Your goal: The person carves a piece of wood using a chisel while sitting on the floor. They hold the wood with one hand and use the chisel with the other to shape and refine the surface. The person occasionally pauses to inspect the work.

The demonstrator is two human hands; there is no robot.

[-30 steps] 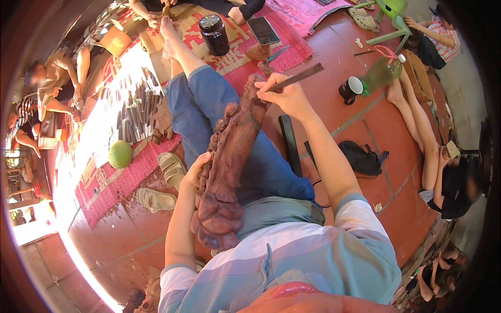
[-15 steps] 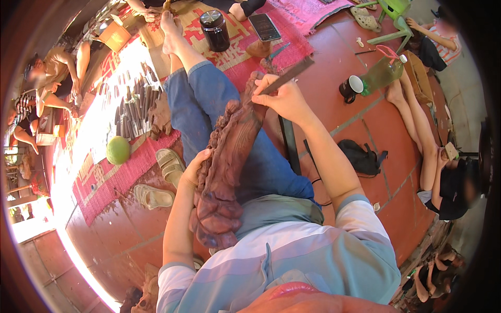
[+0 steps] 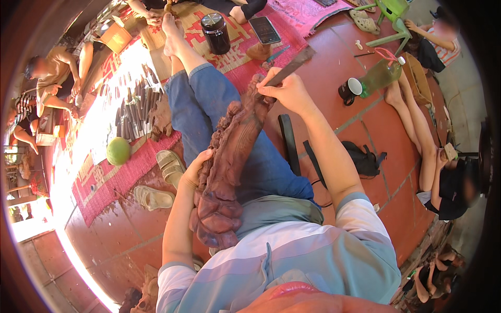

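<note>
Left fingers mostly behind carving

Open gap between right hand and mug; bottle beyond; 2 sandals left of left hand.

Through my feed I see a red tiled floor carrying pale sandals, a dark mug just beside a green bottle, and a black bag. Over part of it I see pink patterned matting, bearing a round green fruit, a dark lidded canister and a phone
</note>
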